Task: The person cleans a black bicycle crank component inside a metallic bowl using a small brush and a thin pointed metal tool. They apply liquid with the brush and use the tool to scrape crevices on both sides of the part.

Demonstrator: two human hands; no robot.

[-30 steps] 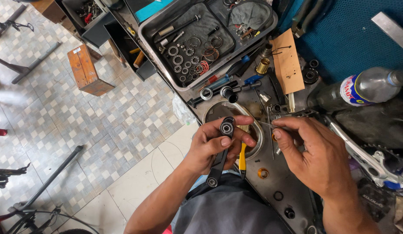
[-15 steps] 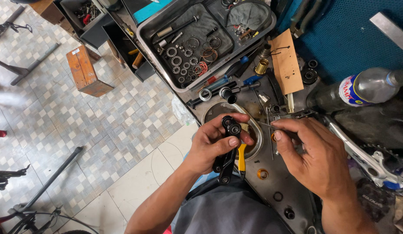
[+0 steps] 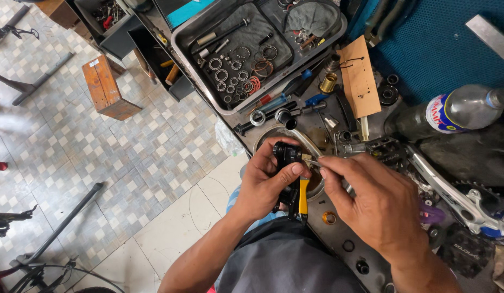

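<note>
Two hands over counter [image 3: 339,239]: left hand [image 3: 265,182] grips black part [image 3: 287,154] (fingers wrapped round it); right hand [image 3: 371,198] fingers pinch thin metal pick [image 3: 311,160] at part.

**One labelled bottle and a cardboard piece on the table**

A clear plastic bottle [image 3: 458,111] lies on its side at the right of the table [image 3: 339,239], its neck pointing to the right edge of the view. A label [image 3: 441,113] wraps round its middle as a band in white, blue and red. Left of the bottle, a flat brown cardboard piece [image 3: 359,77] lies tilted on the table, rectangular, with a thin dark wire across it. No signs or screens show.
</note>
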